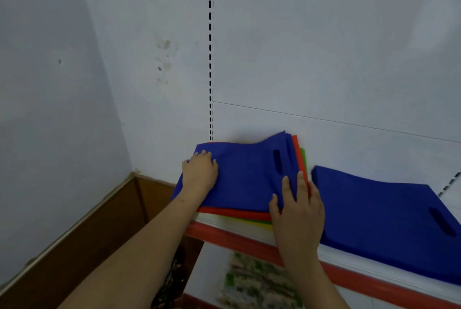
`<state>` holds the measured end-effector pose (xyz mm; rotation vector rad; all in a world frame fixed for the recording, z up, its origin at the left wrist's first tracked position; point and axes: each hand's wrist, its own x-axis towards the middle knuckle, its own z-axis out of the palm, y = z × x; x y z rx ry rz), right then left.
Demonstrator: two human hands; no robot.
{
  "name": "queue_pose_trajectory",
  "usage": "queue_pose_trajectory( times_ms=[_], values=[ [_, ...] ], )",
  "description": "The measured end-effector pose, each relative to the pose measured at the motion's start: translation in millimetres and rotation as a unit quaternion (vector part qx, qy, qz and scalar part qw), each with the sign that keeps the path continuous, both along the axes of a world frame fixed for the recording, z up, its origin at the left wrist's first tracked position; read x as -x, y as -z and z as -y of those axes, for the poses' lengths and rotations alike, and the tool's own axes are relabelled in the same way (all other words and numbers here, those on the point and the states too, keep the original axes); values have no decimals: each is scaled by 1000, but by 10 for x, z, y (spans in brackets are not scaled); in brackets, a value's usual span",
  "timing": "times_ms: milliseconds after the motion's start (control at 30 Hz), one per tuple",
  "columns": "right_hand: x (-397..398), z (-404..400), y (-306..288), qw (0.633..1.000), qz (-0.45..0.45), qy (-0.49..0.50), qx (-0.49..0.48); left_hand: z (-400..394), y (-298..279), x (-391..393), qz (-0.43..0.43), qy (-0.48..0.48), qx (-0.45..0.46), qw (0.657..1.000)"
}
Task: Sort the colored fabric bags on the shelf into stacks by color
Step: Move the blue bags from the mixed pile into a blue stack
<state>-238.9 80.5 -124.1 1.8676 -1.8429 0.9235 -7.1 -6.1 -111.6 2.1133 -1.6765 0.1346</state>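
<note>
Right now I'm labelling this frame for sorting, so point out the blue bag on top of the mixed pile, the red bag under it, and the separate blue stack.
Top blue bag (244,176), head view: middle of its face.
Red bag (237,213), head view: front edge.
Blue stack (379,213), head view: top surface.

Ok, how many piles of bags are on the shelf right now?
2. A mixed pile at the left, blue on top with red, green and yellow edges showing, under both hands; an all-blue stack to its right. More may lie out of frame.
</note>
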Motion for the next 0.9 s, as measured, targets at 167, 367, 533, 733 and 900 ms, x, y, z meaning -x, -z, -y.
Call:
queue_pose_trajectory(
  times_ms=[167,367,533,733,900],
  values=[
    [31,30,70,998,7,-46,38,-65,-4,-6,26,-9,39,999],
    [59,-18,-29,998,-1,-47,52,-126,-111,-5,-14,17,46,999],
    [250,-167,-269,987,77,-78,116,-273,-397,258,-140,59,164,975],
    [1109,-424,-415,957,276,-63,63,-299,-838,1184,-130,167,185,960],
    [1925,-615,-385,938,341,14,65,-290,-1008,2170,-93,237,176,951]
  ],
)
